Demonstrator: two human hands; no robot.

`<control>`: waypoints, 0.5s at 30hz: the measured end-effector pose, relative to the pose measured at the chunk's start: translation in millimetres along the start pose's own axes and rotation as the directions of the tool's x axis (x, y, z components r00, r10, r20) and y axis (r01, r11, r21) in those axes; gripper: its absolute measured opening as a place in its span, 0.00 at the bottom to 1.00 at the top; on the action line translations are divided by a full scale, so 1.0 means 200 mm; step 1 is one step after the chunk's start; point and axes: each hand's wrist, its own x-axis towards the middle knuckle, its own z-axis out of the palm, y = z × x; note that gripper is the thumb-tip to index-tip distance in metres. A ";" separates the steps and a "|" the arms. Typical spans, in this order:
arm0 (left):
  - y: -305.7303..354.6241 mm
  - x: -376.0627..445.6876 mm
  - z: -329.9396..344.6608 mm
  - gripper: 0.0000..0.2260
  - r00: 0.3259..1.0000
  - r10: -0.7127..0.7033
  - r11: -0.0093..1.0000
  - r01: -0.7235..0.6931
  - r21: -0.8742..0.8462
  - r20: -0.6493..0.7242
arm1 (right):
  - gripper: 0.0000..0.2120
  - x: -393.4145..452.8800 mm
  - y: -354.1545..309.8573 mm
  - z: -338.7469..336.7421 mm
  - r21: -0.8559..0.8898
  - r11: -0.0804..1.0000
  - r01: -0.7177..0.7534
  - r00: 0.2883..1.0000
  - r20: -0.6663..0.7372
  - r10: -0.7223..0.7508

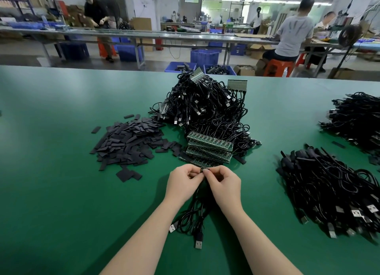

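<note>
Both hands work on the green table (61, 202), just in front of the stack of boards (209, 149). The left hand (182, 184) and the right hand (224, 185) each pinch the small circuit board (202, 169) between thumb and curled fingers, so the board itself is mostly hidden. Its cables (194, 213) trail back between the forearms.

Handling judgement: the board is probably light, thin, stiff and brittle. Grip it by the edges, not the components. The cables are limp and may drag or snag — support the joint and do not pull on the lead.
</note>
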 end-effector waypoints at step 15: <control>0.00 -0.04 0.03 0.12 0.992 0.117 0.974 -0.124 0.188 0.047 | 0.09 -0.05 -0.22 -0.12 0.110 0.934 0.340 0.872 -0.407 -0.270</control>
